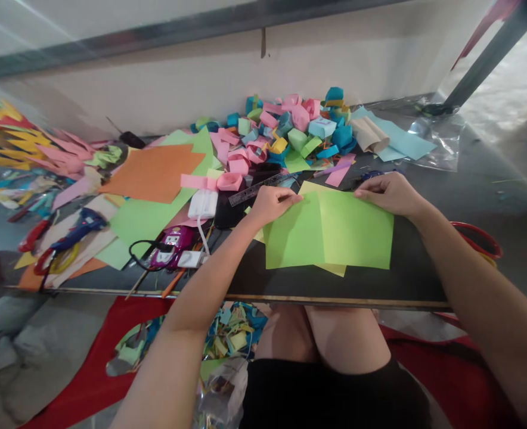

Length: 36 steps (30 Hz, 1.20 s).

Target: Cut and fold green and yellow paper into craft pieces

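Note:
A bright green sheet of paper (353, 232) with a crease down its middle lies unfolded at the table's front edge. My left hand (275, 204) pinches its upper left edge between thumb and fingers. At the upper right edge, my right hand (386, 192) grips the same sheet. Beneath it a yellow sheet (335, 270) pokes out at the bottom and top. A clear ruler (254, 189) lies just beyond my left hand.
Behind is a heap of folded paper pieces (297, 122). To the left lie orange paper (156, 170), a purple power socket (173, 245) and a blue glue gun (82, 226). Red-handled scissors (480, 233) rest by my right forearm. A bag of paper scraps (234, 333) is below the table.

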Each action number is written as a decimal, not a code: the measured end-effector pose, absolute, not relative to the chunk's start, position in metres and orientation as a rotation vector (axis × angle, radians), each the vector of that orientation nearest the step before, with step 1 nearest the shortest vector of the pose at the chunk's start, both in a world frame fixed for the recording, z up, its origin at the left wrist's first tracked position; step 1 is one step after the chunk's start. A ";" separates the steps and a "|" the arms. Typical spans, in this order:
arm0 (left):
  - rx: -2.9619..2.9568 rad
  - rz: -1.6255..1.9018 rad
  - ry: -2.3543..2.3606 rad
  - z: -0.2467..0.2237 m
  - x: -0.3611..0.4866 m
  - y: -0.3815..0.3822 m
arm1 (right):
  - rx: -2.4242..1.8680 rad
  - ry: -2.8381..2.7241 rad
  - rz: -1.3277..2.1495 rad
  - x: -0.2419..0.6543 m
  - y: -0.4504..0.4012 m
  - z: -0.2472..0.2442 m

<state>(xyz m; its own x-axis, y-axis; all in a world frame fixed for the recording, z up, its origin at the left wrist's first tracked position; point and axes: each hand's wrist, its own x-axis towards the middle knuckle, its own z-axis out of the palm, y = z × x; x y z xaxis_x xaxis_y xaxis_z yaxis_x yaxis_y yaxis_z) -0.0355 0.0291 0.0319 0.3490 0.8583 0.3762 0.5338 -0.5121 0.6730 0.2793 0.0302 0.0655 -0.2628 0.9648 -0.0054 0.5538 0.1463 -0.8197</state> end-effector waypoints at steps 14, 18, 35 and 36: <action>1.539 0.830 1.230 0.035 -0.082 0.026 | -1.416 -0.945 1.375 0.286 0.002 0.037; 1.295 1.186 1.305 0.017 -0.073 0.022 | -1.393 -1.069 1.497 0.284 0.001 0.033; 1.707 1.547 1.593 0.002 -0.049 0.032 | -1.454 -1.325 0.674 0.288 0.007 0.016; 1.725 1.533 1.610 0.002 -0.052 0.031 | -1.481 -1.361 0.575 0.290 0.006 0.016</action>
